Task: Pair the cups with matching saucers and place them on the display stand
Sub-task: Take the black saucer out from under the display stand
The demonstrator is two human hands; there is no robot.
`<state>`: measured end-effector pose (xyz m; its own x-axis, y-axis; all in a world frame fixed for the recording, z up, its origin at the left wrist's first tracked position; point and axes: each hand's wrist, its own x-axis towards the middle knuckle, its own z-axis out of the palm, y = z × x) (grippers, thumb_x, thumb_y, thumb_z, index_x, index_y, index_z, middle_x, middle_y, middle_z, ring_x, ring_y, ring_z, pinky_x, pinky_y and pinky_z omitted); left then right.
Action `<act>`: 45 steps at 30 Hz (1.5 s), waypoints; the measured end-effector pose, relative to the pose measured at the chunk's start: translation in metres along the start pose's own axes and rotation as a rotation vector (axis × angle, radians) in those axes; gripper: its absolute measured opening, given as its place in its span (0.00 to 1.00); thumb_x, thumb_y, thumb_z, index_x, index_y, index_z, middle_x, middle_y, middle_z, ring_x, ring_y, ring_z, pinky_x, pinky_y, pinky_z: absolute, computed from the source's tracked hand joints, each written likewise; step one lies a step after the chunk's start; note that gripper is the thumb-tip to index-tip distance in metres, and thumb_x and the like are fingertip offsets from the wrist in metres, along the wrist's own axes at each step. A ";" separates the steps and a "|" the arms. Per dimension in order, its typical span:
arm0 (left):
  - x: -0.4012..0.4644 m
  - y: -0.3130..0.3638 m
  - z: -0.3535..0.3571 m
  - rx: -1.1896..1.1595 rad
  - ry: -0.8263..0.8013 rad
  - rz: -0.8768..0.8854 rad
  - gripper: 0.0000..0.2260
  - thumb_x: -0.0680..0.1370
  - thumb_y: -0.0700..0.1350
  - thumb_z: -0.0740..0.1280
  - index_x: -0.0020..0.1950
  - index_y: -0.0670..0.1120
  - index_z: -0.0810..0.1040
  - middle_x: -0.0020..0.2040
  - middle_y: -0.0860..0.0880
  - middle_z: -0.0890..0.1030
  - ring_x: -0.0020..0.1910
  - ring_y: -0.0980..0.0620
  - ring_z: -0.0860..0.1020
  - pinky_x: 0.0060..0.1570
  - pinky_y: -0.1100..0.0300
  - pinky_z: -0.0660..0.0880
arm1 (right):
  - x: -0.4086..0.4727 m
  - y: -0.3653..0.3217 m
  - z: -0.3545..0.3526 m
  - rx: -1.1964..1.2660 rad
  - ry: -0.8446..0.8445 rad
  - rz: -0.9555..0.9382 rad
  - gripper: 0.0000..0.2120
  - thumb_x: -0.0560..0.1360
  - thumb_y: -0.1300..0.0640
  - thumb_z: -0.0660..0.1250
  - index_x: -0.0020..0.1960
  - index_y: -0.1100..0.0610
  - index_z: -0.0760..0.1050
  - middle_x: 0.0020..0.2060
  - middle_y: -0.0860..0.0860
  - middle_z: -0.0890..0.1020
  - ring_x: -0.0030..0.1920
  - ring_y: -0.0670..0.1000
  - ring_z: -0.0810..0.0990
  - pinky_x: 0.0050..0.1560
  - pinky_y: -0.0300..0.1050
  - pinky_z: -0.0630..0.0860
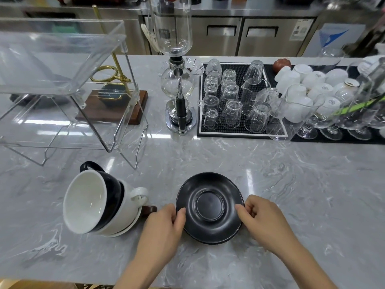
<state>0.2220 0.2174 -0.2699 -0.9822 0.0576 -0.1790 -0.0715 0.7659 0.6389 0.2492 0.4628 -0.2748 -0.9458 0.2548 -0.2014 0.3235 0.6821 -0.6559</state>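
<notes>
A black saucer (209, 207) lies on the marble counter (291, 184) in front of me, seemingly stacked on another black saucer. My left hand (166, 224) pinches its left rim, thumb on top. My right hand (264, 217) pinches its right rim. To the left leans a nested stack of cups: a black cup (110, 190) with a white inside and a white cup (129, 207) under it, on a white saucer (125, 229). A brown handle (149, 209) shows behind the stack. The clear acrylic display stand (62, 80) stands at the back left.
A glass siphon coffee maker (177, 80) stands at the centre back. A black mat (239, 101) with several upturned glasses lies to its right, with white cups (302, 84) and stemmed glasses (333, 122) further right. A wooden base with a brass stand (112, 105) sits behind the display stand.
</notes>
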 end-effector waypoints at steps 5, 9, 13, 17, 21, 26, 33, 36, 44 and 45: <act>0.002 -0.003 -0.002 -0.023 -0.002 0.030 0.22 0.81 0.52 0.66 0.29 0.49 0.64 0.22 0.51 0.68 0.23 0.54 0.67 0.29 0.63 0.65 | 0.004 0.000 -0.002 0.028 -0.018 -0.008 0.18 0.73 0.49 0.68 0.30 0.52 0.66 0.21 0.43 0.72 0.23 0.45 0.68 0.28 0.41 0.66; 0.002 -0.006 0.000 -0.039 0.016 0.047 0.22 0.80 0.51 0.67 0.29 0.49 0.63 0.21 0.51 0.68 0.23 0.54 0.68 0.29 0.62 0.65 | 0.005 -0.001 -0.001 0.063 -0.020 -0.009 0.18 0.74 0.51 0.69 0.29 0.51 0.66 0.20 0.44 0.72 0.22 0.44 0.67 0.29 0.42 0.67; 0.003 -0.008 0.002 -0.047 0.031 0.064 0.23 0.80 0.51 0.68 0.29 0.49 0.63 0.21 0.51 0.67 0.23 0.53 0.67 0.28 0.61 0.63 | 0.005 0.000 -0.001 0.102 -0.016 -0.012 0.19 0.74 0.53 0.69 0.29 0.51 0.65 0.20 0.43 0.71 0.22 0.44 0.66 0.29 0.42 0.66; 0.002 -0.009 0.003 -0.058 0.041 0.083 0.22 0.80 0.51 0.67 0.29 0.49 0.63 0.21 0.50 0.67 0.24 0.53 0.68 0.29 0.61 0.64 | 0.005 0.000 -0.001 0.114 -0.015 -0.023 0.19 0.75 0.54 0.69 0.29 0.52 0.65 0.20 0.43 0.70 0.23 0.44 0.65 0.30 0.42 0.66; 0.002 -0.010 0.004 -0.059 0.042 0.086 0.22 0.80 0.52 0.67 0.29 0.48 0.64 0.21 0.50 0.68 0.23 0.53 0.66 0.29 0.60 0.64 | 0.004 -0.001 -0.001 0.119 -0.013 -0.027 0.18 0.75 0.55 0.69 0.30 0.54 0.67 0.20 0.44 0.69 0.24 0.44 0.64 0.30 0.43 0.65; 0.004 -0.011 0.003 -0.045 0.037 0.081 0.22 0.80 0.52 0.66 0.29 0.48 0.63 0.22 0.50 0.68 0.23 0.53 0.66 0.29 0.60 0.65 | 0.003 -0.001 -0.003 0.131 -0.021 -0.021 0.18 0.75 0.55 0.70 0.30 0.54 0.66 0.20 0.44 0.68 0.24 0.44 0.64 0.30 0.42 0.65; -0.008 -0.003 -0.001 -0.103 0.032 0.067 0.23 0.83 0.53 0.63 0.29 0.50 0.63 0.23 0.52 0.67 0.27 0.57 0.71 0.32 0.64 0.67 | -0.004 -0.002 -0.005 0.064 0.042 -0.004 0.19 0.76 0.48 0.68 0.30 0.53 0.68 0.22 0.42 0.73 0.25 0.43 0.70 0.29 0.39 0.66; -0.017 0.001 -0.008 -0.160 0.066 0.066 0.23 0.83 0.52 0.63 0.29 0.51 0.63 0.23 0.52 0.69 0.27 0.56 0.70 0.30 0.62 0.65 | -0.008 -0.010 -0.010 0.073 0.096 -0.042 0.20 0.76 0.45 0.66 0.29 0.52 0.68 0.23 0.43 0.73 0.25 0.43 0.70 0.28 0.41 0.66; -0.043 -0.003 -0.036 -0.276 0.257 0.151 0.20 0.79 0.50 0.70 0.31 0.52 0.66 0.25 0.55 0.69 0.26 0.57 0.69 0.29 0.67 0.63 | -0.012 -0.062 -0.003 0.243 -0.009 -0.199 0.06 0.73 0.47 0.69 0.41 0.47 0.77 0.26 0.47 0.78 0.26 0.42 0.73 0.28 0.32 0.69; -0.046 -0.004 -0.040 -0.300 0.294 0.166 0.19 0.78 0.51 0.70 0.31 0.52 0.67 0.25 0.55 0.69 0.26 0.58 0.69 0.28 0.69 0.63 | -0.012 -0.070 -0.001 0.261 -0.020 -0.221 0.04 0.73 0.48 0.69 0.42 0.47 0.78 0.28 0.48 0.79 0.26 0.43 0.73 0.28 0.31 0.69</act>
<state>0.2608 0.1858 -0.2341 -0.9892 -0.0538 0.1362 0.0860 0.5396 0.8375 0.2379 0.4132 -0.2256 -0.9934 0.1053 -0.0465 0.0948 0.5199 -0.8490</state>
